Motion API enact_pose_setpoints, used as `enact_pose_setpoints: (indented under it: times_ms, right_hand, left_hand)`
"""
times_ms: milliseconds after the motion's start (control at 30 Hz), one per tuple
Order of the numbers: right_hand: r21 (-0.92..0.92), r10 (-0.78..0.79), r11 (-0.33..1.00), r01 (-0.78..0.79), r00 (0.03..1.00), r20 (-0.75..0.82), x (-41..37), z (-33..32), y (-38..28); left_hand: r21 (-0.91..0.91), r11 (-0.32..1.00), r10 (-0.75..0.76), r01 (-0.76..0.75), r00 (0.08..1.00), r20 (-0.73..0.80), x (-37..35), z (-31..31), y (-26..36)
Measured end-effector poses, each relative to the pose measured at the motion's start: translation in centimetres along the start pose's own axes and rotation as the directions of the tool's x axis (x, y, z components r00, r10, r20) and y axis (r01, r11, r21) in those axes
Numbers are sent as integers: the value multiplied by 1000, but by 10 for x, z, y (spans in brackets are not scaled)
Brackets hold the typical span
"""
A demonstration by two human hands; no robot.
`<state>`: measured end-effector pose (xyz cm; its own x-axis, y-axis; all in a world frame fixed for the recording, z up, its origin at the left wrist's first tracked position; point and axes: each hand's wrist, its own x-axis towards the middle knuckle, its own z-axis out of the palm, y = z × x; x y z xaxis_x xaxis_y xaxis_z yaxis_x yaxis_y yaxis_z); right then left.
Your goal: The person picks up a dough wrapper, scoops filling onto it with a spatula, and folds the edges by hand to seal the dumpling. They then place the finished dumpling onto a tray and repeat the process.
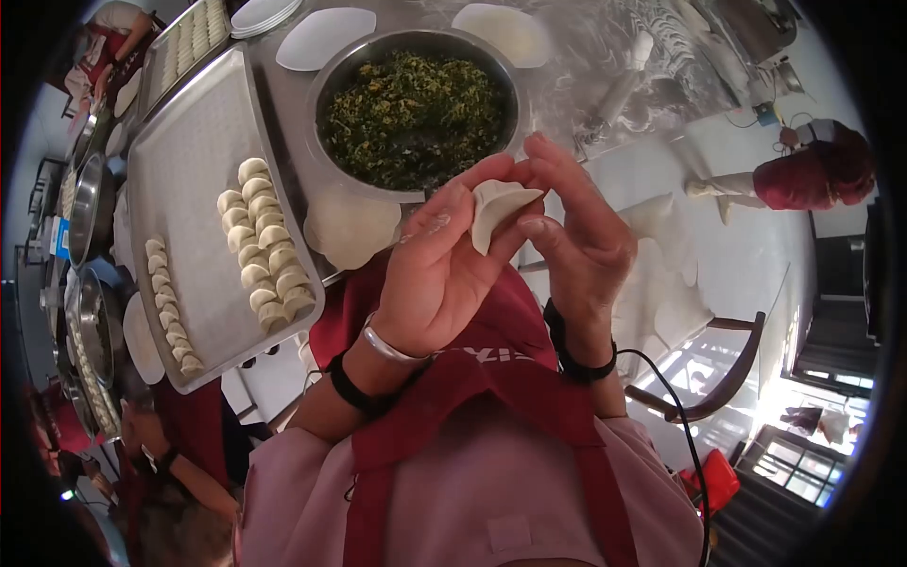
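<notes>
A half-moon dumpling [499, 210] of pale dough is between my two hands, just in front of the filling bowl. My left hand [436, 260] cradles it from the left, thumb against the dough and fingers curled beneath. From the right, my right hand [584, 241] grips its tip, with the thumb and fingers close together around the edge. Whether the dumpling's seam is fully closed is hard to see. Beyond my hands stands a steel bowl [319, 156] of chopped green and yellow filling [416, 109]. Round dough wrappers [351, 227] lie left of my left hand.
A metal tray [189, 189] on the left bears rows of finished dumplings [265, 241]. White plates [326, 38] and a rolling pin [628, 85] lie at the back on the floured table. Co-workers stand at left; another person [812, 168] is at right. A chair [713, 378] stands right.
</notes>
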<state>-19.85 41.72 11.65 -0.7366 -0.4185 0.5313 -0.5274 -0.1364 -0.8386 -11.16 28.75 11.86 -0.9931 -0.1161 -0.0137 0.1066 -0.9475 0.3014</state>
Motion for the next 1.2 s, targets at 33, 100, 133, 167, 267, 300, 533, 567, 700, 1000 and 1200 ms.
enact_pose_setpoints:
  times_ms: [33, 100, 133, 167, 267, 300, 533, 567, 700, 1000, 1200]
  right_hand:
    - [31, 30, 999, -30, 999, -11, -1, 3, 1]
    - [50, 25, 998, -24, 1000, -13, -2, 5, 5]
    - [40, -9, 999, 9, 1000, -4, 0, 4, 8]
    - [29, -43, 999, 43, 999, 4, 2, 3, 9]
    - [28, -72, 997, 72, 997, -6, 2, 2, 12]
    - [32, -70, 997, 70, 998, -9, 1, 1, 12]
    - [-7, -74, 997, 74, 997, -14, -3, -3, 10]
    - [-20, -82, 996, 82, 997, -11, -3, -4, 10]
    - [-49, -150, 988, 149, 989, -17, -3, -2, 10]
    - [108, 57, 992, -59, 998, 28, -2, -6, 1]
    - [13, -97, 995, 97, 972, 212, 0, -19, 11]
  left_hand:
    - [26, 1000, -1, 1, 1000, -3, 0, -1, -2]
    - [59, 998, 0, 1, 1000, -15, 0, -4, -3]
    - [67, 998, 0, 1, 1000, -25, 1, -4, -4]
    - [75, 997, -1, 3, 999, -33, 1, -4, -5]
    - [93, 995, -16, 18, 1000, -21, 2, -5, -9]
    - [84, 996, -20, 21, 1000, -16, 2, -5, -10]
    - [73, 996, -40, 42, 999, -27, -1, -5, -16]
    - [78, 996, -43, 46, 998, -37, -1, -3, -16]
    - [0, 998, -56, 56, 994, -90, -3, 5, -15]
    - [91, 989, -116, 121, 992, -54, -4, -3, -12]
    - [-33, 981, -192, 192, 981, -5, -5, -14, -15]
